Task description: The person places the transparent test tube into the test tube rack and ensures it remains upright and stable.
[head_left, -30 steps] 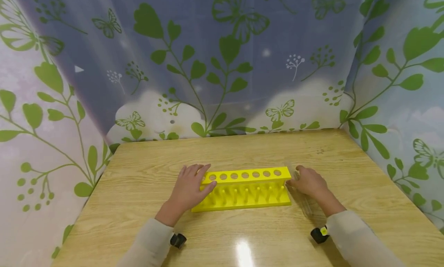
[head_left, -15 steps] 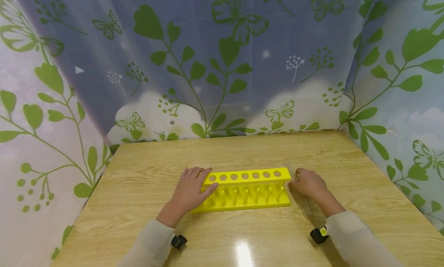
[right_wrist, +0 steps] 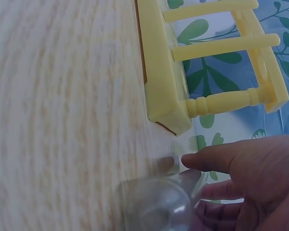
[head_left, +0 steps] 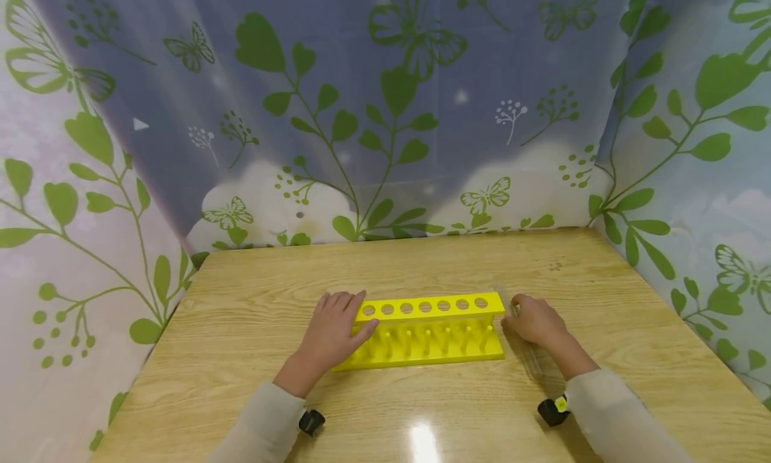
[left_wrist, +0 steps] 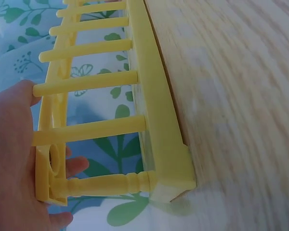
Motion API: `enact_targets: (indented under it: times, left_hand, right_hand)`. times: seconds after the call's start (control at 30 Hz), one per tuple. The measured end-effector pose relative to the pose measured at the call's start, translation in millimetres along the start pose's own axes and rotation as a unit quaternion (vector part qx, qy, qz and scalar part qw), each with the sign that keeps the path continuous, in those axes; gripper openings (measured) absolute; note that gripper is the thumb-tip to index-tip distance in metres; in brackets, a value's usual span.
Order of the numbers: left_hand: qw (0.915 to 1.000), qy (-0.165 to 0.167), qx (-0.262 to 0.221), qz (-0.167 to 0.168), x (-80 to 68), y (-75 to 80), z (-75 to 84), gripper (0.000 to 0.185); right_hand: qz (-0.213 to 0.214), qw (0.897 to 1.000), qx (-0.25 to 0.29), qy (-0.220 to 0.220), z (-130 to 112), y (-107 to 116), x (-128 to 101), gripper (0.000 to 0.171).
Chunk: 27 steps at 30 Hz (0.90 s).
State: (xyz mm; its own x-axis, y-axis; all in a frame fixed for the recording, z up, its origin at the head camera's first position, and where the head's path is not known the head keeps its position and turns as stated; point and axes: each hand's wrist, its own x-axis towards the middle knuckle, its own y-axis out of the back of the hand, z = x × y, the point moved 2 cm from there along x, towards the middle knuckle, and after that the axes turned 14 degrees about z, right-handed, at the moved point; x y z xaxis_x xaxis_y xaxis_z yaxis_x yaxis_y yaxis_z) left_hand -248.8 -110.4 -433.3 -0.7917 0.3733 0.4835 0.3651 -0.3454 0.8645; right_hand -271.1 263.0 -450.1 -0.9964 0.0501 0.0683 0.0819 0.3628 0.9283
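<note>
A yellow test-tube rack with a row of round holes stands in the middle of the wooden table. My left hand holds the rack's left end. Its fingers lie over the top plate and the thumb is against the front pegs. The left wrist view shows the rack against my left palm. My right hand is just right of the rack, curled over a clear test tube that lies on the table. In the right wrist view the tube's round end sits under my thumb and fingers, a little short of the rack's corner.
A leaf-and-butterfly curtain closes in the table at the back and on both sides. Small black wrist cameras sit on both sleeves. Bare wood lies in front of and behind the rack.
Both hands and the rack stay almost where they were. The head view has tilted very slightly.
</note>
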Motion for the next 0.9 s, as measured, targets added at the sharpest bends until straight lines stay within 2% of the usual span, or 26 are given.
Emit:
enact_targets:
  times: [0.43, 0.7, 0.9]
  left_hand:
    - [0.9994, -0.017, 0.025, -0.015, 1.8, 0.4, 4.2, 0.065]
    - [0.9991, -0.023, 0.021, -0.028, 2.3, 4.2, 5.8, 0.068]
    - [0.9996, -0.021, 0.01, -0.017, 1.0, 1.6, 5.3, 0.064]
  right_hand:
    - [0.008, 1.0, 0.009, -0.013, 2.3, -0.3, -0.8, 0.052]
    - [0.02, 0.999, 0.031, -0.027, -2.2, 4.8, -2.6, 0.053]
    - [0.04, 0.997, 0.061, -0.016, -4.5, 6.9, -6.8, 0.054]
